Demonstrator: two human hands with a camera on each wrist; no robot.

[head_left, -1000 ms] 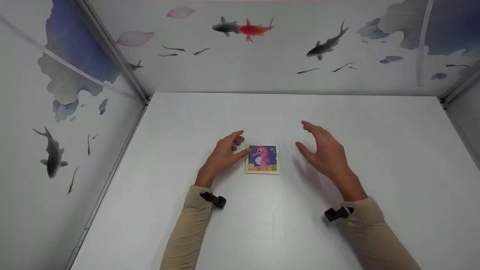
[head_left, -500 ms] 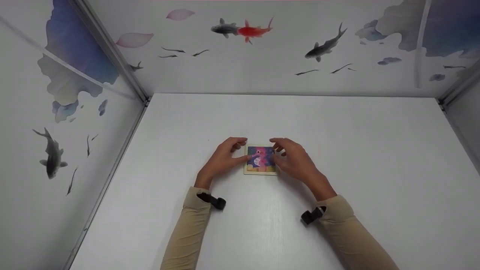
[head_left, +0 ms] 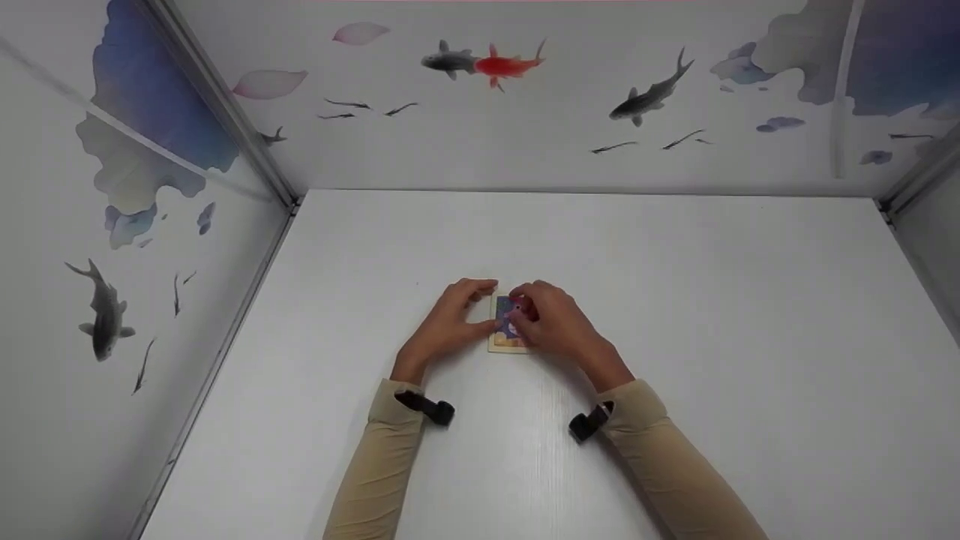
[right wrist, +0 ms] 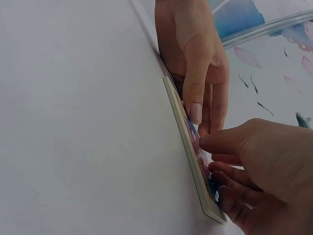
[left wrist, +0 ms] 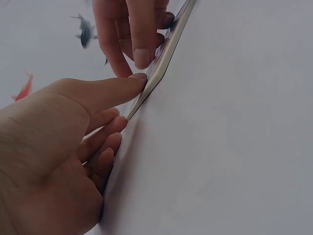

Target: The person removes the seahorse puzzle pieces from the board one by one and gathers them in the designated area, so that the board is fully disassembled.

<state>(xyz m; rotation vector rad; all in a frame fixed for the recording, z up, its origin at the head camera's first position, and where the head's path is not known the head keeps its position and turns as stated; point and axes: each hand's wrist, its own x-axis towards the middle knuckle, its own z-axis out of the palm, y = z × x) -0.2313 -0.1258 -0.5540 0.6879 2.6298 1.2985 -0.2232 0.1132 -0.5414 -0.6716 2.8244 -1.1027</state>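
A small square jigsaw puzzle point(head_left: 508, 342) of a pink seahorse, with a pale wooden frame, lies flat on the white table. My left hand point(head_left: 452, 319) holds its left side, the thumb on the frame and the fingers curled at the edge. In the left wrist view, the frame's pale edge point(left wrist: 168, 55) runs past the left thumb tip. Over the picture's right part is my right hand point(head_left: 555, 319), covering that side in the head view. The right wrist view has the right thumb and bent fingers at the picture; I cannot tell whether they pinch a piece.
The white table point(head_left: 720, 300) spreads around the puzzle. A back wall point(head_left: 570, 150) and a left wall point(head_left: 45, 315), both printed with fish and petals, border it. Small black wrist cameras sit at both cuffs.
My right hand has come in from the right, lowered to the puzzle's right edge and moved inward over the picture, its fingers drawing together. The left hand has stayed at the left edge.
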